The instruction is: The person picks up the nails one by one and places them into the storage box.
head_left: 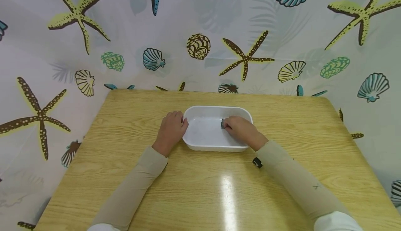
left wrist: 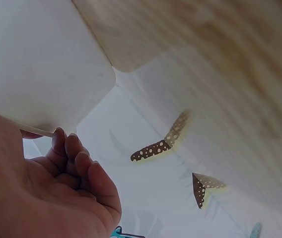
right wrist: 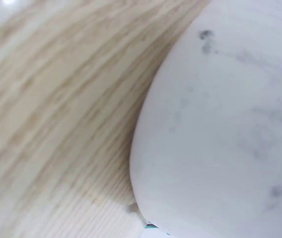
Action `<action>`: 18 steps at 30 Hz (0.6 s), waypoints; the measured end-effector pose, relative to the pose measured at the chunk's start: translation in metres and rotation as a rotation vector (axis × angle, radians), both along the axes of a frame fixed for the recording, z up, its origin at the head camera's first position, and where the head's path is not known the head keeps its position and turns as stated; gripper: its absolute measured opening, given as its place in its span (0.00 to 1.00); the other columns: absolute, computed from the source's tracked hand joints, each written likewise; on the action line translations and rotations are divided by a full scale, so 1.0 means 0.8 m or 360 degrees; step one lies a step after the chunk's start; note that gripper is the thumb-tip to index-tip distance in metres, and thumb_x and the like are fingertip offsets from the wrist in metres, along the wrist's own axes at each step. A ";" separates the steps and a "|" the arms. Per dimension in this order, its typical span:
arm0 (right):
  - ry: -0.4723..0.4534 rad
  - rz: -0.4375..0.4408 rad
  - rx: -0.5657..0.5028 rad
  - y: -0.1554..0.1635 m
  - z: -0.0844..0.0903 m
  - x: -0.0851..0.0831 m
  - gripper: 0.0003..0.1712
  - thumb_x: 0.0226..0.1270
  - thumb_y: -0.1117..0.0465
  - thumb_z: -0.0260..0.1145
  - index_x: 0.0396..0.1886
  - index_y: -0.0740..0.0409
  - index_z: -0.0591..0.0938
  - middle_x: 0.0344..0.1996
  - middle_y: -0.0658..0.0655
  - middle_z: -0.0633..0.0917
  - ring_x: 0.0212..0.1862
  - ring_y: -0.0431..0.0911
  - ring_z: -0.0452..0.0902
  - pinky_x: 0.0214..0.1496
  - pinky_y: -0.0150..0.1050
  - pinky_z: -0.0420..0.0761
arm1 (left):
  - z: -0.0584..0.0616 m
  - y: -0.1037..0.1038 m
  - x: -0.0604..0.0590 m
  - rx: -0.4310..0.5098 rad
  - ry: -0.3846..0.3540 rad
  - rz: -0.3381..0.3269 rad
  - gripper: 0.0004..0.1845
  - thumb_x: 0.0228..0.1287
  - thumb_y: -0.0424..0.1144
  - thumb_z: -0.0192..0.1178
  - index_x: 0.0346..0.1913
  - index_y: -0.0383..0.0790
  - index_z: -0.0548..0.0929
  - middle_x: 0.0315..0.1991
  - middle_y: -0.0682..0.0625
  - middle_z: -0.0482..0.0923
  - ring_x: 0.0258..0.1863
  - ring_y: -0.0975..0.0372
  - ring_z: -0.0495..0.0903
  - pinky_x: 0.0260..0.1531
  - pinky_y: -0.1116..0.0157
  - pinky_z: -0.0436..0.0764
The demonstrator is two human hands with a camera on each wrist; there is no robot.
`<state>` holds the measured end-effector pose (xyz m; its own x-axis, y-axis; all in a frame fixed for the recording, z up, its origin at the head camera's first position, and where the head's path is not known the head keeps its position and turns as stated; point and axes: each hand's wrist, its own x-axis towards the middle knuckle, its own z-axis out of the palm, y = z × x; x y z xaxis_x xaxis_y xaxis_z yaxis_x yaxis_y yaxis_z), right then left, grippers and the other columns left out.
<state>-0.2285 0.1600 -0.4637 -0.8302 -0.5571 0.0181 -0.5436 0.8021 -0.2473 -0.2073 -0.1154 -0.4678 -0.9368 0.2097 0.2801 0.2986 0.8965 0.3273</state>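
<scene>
A white oblong tray (head_left: 203,148) with rounded corners sits on the wooden table. At its left end, my left hand (head_left: 170,131) grips the rim. In the left wrist view, that hand (left wrist: 66,188) has its fingers curled at the rim, with the thumb partly hidden behind the tray wall (left wrist: 46,74). My right hand (head_left: 241,129) reaches inside the tray from the right and pinches a small dark toothed piece (head_left: 222,123) low over the tray floor; the fingers hide much of it. Only the tray's outer wall (right wrist: 210,124) and the tabletop show in the right wrist view.
The wooden table (head_left: 141,105) extends around the tray. Behind it hangs a white cloth (head_left: 178,70) printed with starfish and shells. A small black device (head_left: 257,162) shows beside the right sleeve (head_left: 294,175), close to the tray's front right corner.
</scene>
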 end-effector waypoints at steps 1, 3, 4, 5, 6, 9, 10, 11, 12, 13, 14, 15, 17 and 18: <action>0.0005 0.0003 0.0000 -0.001 0.000 0.000 0.05 0.62 0.65 0.63 0.27 0.54 0.79 0.26 0.48 0.77 0.30 0.42 0.70 0.37 0.37 0.71 | 0.000 0.000 0.000 0.0002 -0.0001 0.0001 0.14 0.68 0.45 0.46 0.27 0.42 0.69 0.23 0.51 0.66 0.25 0.57 0.64 0.25 0.62 0.64; 0.0007 -0.0002 0.0002 -0.002 0.000 -0.001 0.06 0.63 0.65 0.62 0.27 0.53 0.78 0.26 0.48 0.77 0.31 0.42 0.70 0.37 0.37 0.71 | -0.001 -0.001 -0.001 0.0001 -0.0009 0.0003 0.14 0.68 0.45 0.46 0.27 0.42 0.69 0.24 0.51 0.66 0.25 0.57 0.64 0.25 0.62 0.64; 0.0008 -0.0008 0.0004 -0.002 0.000 -0.001 0.06 0.63 0.65 0.62 0.26 0.53 0.78 0.26 0.48 0.77 0.31 0.42 0.70 0.37 0.37 0.71 | -0.001 -0.001 -0.001 0.0003 -0.0014 0.0002 0.14 0.68 0.45 0.45 0.27 0.42 0.69 0.24 0.51 0.66 0.26 0.57 0.64 0.25 0.62 0.64; 0.0008 -0.0012 0.0005 -0.002 -0.001 -0.001 0.06 0.63 0.65 0.62 0.26 0.53 0.78 0.26 0.48 0.77 0.31 0.42 0.70 0.37 0.37 0.71 | -0.002 -0.001 -0.001 0.0004 -0.0020 0.0003 0.14 0.68 0.46 0.45 0.27 0.42 0.69 0.24 0.51 0.66 0.26 0.57 0.64 0.26 0.62 0.64; 0.0010 -0.0014 0.0003 -0.001 -0.001 -0.001 0.06 0.63 0.65 0.62 0.26 0.53 0.78 0.26 0.48 0.77 0.31 0.43 0.70 0.37 0.37 0.71 | -0.002 -0.001 -0.001 0.0006 -0.0024 0.0002 0.14 0.68 0.46 0.45 0.27 0.42 0.69 0.24 0.51 0.66 0.26 0.57 0.64 0.26 0.62 0.64; 0.0012 -0.0024 -0.0005 -0.001 -0.001 0.000 0.07 0.63 0.65 0.61 0.26 0.52 0.77 0.25 0.48 0.76 0.31 0.43 0.69 0.37 0.37 0.71 | -0.003 -0.002 -0.001 0.0012 -0.0027 0.0005 0.14 0.68 0.45 0.45 0.27 0.42 0.69 0.24 0.51 0.66 0.26 0.57 0.64 0.26 0.62 0.64; 0.0013 -0.0026 -0.0009 -0.001 -0.002 0.000 0.07 0.63 0.65 0.61 0.26 0.52 0.77 0.25 0.48 0.76 0.31 0.43 0.69 0.37 0.37 0.71 | -0.003 -0.002 -0.001 0.0009 -0.0025 0.0006 0.14 0.68 0.45 0.45 0.27 0.42 0.69 0.24 0.51 0.66 0.26 0.57 0.64 0.26 0.62 0.64; 0.0015 -0.0029 -0.0010 -0.001 -0.002 0.000 0.07 0.63 0.65 0.61 0.26 0.52 0.77 0.25 0.48 0.76 0.30 0.43 0.69 0.37 0.38 0.71 | -0.003 -0.002 -0.001 0.0005 -0.0022 0.0008 0.13 0.68 0.45 0.45 0.27 0.42 0.69 0.24 0.51 0.66 0.26 0.57 0.64 0.26 0.62 0.64; 0.0018 -0.0031 -0.0012 -0.001 -0.002 0.000 0.07 0.63 0.65 0.61 0.26 0.53 0.77 0.25 0.49 0.76 0.30 0.43 0.69 0.36 0.38 0.71 | -0.003 -0.002 -0.001 0.0004 -0.0018 0.0007 0.13 0.68 0.45 0.45 0.27 0.42 0.69 0.24 0.51 0.66 0.26 0.57 0.64 0.26 0.62 0.64; 0.0018 -0.0034 -0.0013 -0.001 -0.001 0.000 0.07 0.63 0.65 0.61 0.25 0.53 0.77 0.25 0.49 0.76 0.30 0.43 0.69 0.36 0.38 0.71 | -0.003 -0.002 -0.001 -0.0002 -0.0017 0.0007 0.13 0.68 0.45 0.45 0.27 0.42 0.69 0.24 0.51 0.65 0.26 0.57 0.64 0.25 0.62 0.64; 0.0021 -0.0033 -0.0015 -0.001 -0.001 0.001 0.07 0.63 0.65 0.61 0.25 0.53 0.77 0.25 0.49 0.76 0.30 0.43 0.69 0.36 0.38 0.71 | -0.003 -0.002 -0.001 -0.0004 -0.0017 0.0008 0.13 0.68 0.45 0.45 0.27 0.42 0.69 0.24 0.51 0.65 0.26 0.57 0.64 0.25 0.62 0.64; 0.0024 -0.0032 -0.0016 -0.001 0.000 0.001 0.07 0.63 0.65 0.61 0.25 0.53 0.77 0.25 0.49 0.76 0.30 0.43 0.69 0.36 0.38 0.71 | -0.003 -0.002 -0.001 -0.0006 -0.0017 0.0007 0.13 0.68 0.45 0.45 0.27 0.42 0.69 0.24 0.51 0.65 0.26 0.57 0.64 0.25 0.62 0.64; 0.0031 -0.0030 -0.0024 -0.001 0.001 0.001 0.06 0.62 0.66 0.61 0.25 0.54 0.77 0.25 0.49 0.76 0.30 0.43 0.70 0.36 0.39 0.71 | -0.003 -0.002 -0.001 -0.0009 -0.0019 0.0007 0.13 0.68 0.45 0.45 0.28 0.42 0.69 0.24 0.51 0.65 0.26 0.57 0.64 0.25 0.62 0.64; 0.0035 -0.0029 -0.0030 -0.001 0.001 0.001 0.06 0.62 0.66 0.61 0.26 0.54 0.77 0.25 0.49 0.77 0.30 0.43 0.70 0.36 0.39 0.72 | -0.003 -0.002 -0.001 -0.0008 -0.0020 0.0006 0.13 0.68 0.45 0.45 0.28 0.42 0.69 0.24 0.51 0.65 0.26 0.57 0.64 0.25 0.62 0.64</action>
<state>-0.2275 0.1592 -0.4626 -0.8397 -0.5410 0.0468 -0.5342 0.8073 -0.2508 -0.2081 -0.1168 -0.4698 -0.9410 0.2074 0.2674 0.2910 0.8992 0.3267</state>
